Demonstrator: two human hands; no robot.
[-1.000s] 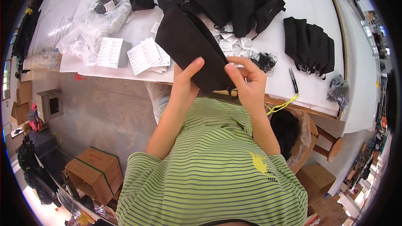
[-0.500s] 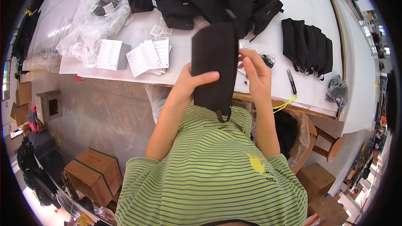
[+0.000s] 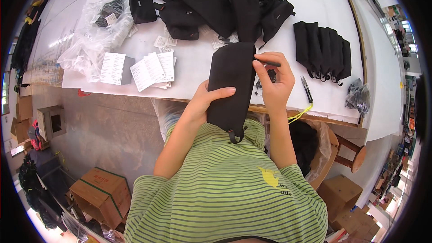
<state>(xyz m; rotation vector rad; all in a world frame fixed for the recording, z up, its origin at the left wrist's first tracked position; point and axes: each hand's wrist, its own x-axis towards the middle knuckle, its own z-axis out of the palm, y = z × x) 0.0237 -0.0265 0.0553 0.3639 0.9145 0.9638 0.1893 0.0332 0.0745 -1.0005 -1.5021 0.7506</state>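
A long black fabric pouch hangs upright before my chest, with a small loop at its lower end. My left hand is closed around its left side, thumb lying across the front. At the pouch's upper right edge, my right hand pinches a short dark tab, which looks like a zipper pull. The tab sticks out to the right between thumb and fingers. Just behind that hand, thin black cords lie on the white table.
A heap of black pouches covers the table's back; several more stand in a row at right. Pointed snips with a yellow cord lie near the front edge. Printed cards and clear plastic bags are at left.
The pouch has come slightly lower in the view, still in my left hand. My right hand now pinches the dark tab, which was not visible in its fingers before.
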